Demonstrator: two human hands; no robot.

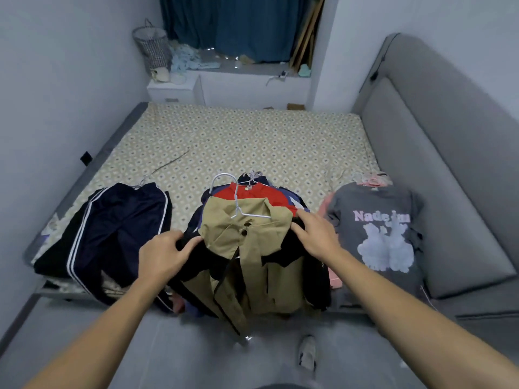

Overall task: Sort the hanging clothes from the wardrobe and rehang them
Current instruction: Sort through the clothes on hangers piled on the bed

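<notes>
Three heaps of clothes on hangers lie along the near edge of the bed [252, 141]. In the middle heap a tan shirt [252, 242] on a white wire hanger [238, 203] tops a red garment [269, 196] and dark clothes. My left hand [164, 256] grips the black fabric at the shirt's left edge. My right hand [316, 231] lies on the shirt's right shoulder with its fingers spread over the cloth. Navy track trousers [112, 234] with white stripes form the left heap. A grey printed T-shirt [384, 234] over pink clothes forms the right heap.
A grey padded headboard [438, 175] runs along the right of the bed. At the back stand a white nightstand [174, 89], a wire basket [153, 46] and blue curtains [238, 23]. A slipper [307, 352] lies on the grey floor below the bed.
</notes>
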